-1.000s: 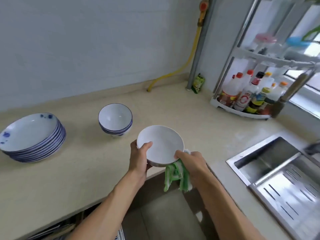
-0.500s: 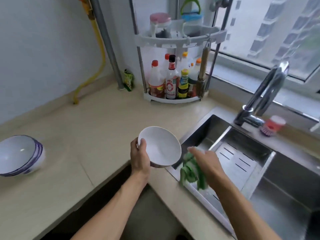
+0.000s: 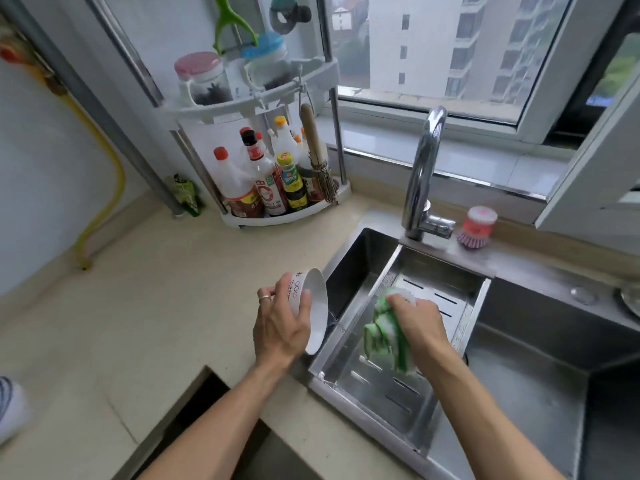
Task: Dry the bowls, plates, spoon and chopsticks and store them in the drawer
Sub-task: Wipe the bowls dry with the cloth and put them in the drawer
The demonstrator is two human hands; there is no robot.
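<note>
My left hand (image 3: 280, 323) grips a white bowl (image 3: 317, 306) tipped on its side, its opening facing right over the sink's left edge. My right hand (image 3: 417, 318) holds a green and white cloth (image 3: 384, 336) bunched over the metal drain tray (image 3: 398, 386) in the sink. Hand and cloth are apart from the bowl. At the far left edge, part of a blue-rimmed bowl stack (image 3: 8, 407) shows on the counter. Plates, spoon, chopsticks and drawer are out of view.
A steel sink (image 3: 540, 358) with a tall tap (image 3: 422, 174) fills the right. A corner rack (image 3: 277, 216) of sauce bottles stands at the back. A pink dish brush (image 3: 476, 228) sits by the tap. Beige counter (image 3: 138, 323) spreads left; a dark gap (image 3: 207, 410) lies below.
The view swung right toward the sink. My left hand tipped the bowl from face-up onto its side. My right hand carried the cloth away from the bowl and over the drain tray.
</note>
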